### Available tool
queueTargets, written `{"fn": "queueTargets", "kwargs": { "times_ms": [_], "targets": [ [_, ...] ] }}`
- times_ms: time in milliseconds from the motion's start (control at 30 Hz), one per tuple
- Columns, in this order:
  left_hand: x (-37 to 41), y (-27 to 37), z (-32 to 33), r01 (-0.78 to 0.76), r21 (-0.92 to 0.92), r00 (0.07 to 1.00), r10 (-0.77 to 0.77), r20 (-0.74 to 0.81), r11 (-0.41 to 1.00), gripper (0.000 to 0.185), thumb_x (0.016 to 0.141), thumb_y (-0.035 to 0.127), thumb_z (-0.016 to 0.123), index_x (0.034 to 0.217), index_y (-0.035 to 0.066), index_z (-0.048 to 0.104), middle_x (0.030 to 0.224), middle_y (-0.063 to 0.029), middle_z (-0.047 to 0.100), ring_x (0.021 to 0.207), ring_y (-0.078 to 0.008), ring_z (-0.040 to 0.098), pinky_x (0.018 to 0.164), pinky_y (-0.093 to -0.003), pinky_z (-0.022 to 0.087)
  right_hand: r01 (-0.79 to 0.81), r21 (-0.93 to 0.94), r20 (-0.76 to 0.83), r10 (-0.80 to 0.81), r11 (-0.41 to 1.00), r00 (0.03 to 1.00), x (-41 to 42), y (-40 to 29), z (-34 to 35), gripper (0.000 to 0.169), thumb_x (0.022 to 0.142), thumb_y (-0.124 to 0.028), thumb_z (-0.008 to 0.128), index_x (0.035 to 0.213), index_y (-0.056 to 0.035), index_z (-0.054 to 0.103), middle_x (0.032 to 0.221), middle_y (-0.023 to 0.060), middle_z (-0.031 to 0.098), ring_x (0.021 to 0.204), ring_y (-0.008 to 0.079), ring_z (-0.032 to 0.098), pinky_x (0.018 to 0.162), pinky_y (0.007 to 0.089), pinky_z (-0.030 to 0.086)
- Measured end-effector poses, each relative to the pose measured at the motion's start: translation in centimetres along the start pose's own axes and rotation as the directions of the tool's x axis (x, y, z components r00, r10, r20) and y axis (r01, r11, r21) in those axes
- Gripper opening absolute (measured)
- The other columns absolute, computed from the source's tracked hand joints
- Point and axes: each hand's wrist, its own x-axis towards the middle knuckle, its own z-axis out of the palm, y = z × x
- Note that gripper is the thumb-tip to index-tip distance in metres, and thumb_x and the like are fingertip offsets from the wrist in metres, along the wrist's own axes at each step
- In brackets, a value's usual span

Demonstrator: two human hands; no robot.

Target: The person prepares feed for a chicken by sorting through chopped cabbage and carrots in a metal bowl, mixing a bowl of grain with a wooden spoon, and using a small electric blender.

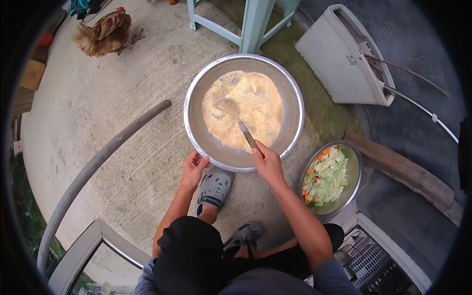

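A wide metal basin (190, 125) stands on the concrete, holding coarse yellowish meal (254, 107). My right hand (268, 162) is closed around the handle of a ladle (247, 134), whose bowl lies in the meal left of the middle. My left hand (194, 167) grips the basin's near-left rim between thumb and fingers. To the right, a smaller metal bowl (352, 158) contains chopped cabbage (330, 180) and orange pieces that look like carrot.
A brown hen (107, 31) stands at the upper left. A pale green plastic stool (254, 25) is behind the basin, a white bin (335, 62) at the upper right. A long grey pole (99, 162) lies left; wooden planks (402, 166) are at right.
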Motion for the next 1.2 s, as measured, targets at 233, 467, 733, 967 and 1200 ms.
{"fn": "queueTargets", "kwargs": {
  "times_ms": [233, 467, 733, 967, 1200],
  "targets": [
    [-0.1, -0.1, -0.2, 0.006, -0.036, 1.0, -0.005, 0.018, 0.999, 0.031, 0.091, 0.011, 0.062, 0.121, 0.002, 0.056, 0.102, -0.003, 0.066, 0.084, -0.0105, 0.061, 0.074, -0.0253, 0.049, -0.066, 0.286, -0.094, 0.097, 0.956, 0.991, 3.2, -2.3, -1.1, 0.034, 0.096, -0.018, 0.05, 0.122, 0.0018, 0.058, 0.069, 0.0069, 0.059, 0.063, 0.0148, 0.053, 0.061, 0.0343, 0.044],
    [0.2, -0.2, -0.1, 0.006, -0.042, 1.0, -0.005, 0.027, 0.999, 0.033, 0.091, 0.011, 0.062, 0.122, 0.002, 0.055, 0.104, -0.004, 0.066, 0.086, -0.0106, 0.062, 0.075, -0.0258, 0.05, 0.013, 0.127, -0.037, -0.008, 0.992, 0.999, 3.0, -1.8, 4.4, 0.034, 0.095, -0.022, 0.052, 0.122, -0.0024, 0.059, 0.072, 0.0158, 0.06, 0.061, 0.026, 0.055, 0.062, 0.0359, 0.046],
    [0.2, -0.7, -0.3, 0.022, -0.078, 0.999, -0.02, 0.031, 0.997, 0.034, 0.092, 0.008, 0.062, 0.124, 0.001, 0.054, 0.106, -0.0051, 0.066, 0.091, -0.0121, 0.062, 0.08, -0.0278, 0.051, 0.321, -0.529, 0.138, -0.294, 0.786, 0.946, 5.0, -6.3, -4.4, 0.032, 0.092, -0.024, 0.055, 0.122, -0.0127, 0.062, 0.082, 0.0153, 0.065, 0.075, 0.0339, 0.065, 0.066, 0.0448, 0.05],
    [0.4, -0.6, -0.6, -0.013, -0.022, 0.999, 0.014, 0.053, 1.0, 0.033, 0.091, 0.015, 0.064, 0.12, 0.003, 0.056, 0.099, -0.003, 0.066, 0.083, -0.0107, 0.06, 0.074, -0.0262, 0.049, 0.257, -0.718, 0.032, -0.337, 0.647, 0.941, 9.3, -4.2, -12.3, 0.033, 0.093, -0.026, 0.053, 0.122, -0.0128, 0.062, 0.088, 0.0178, 0.067, 0.08, 0.0354, 0.066, 0.07, 0.0461, 0.052],
    [0.0, -0.4, -0.3, 0.03, -0.086, 0.999, -0.025, 0.048, 0.996, 0.029, 0.092, 0.012, 0.063, 0.118, 0.0, 0.056, 0.1, -0.004, 0.066, 0.086, -0.0108, 0.061, 0.075, -0.0255, 0.049, -0.121, -0.027, -0.113, 0.118, 0.992, 0.987, -2.7, 4.9, -11.0, 0.036, 0.097, -0.026, 0.051, 0.122, -0.0021, 0.06, 0.071, 0.0112, 0.062, 0.059, 0.0196, 0.059, 0.056, 0.0303, 0.045]
  ]
}}
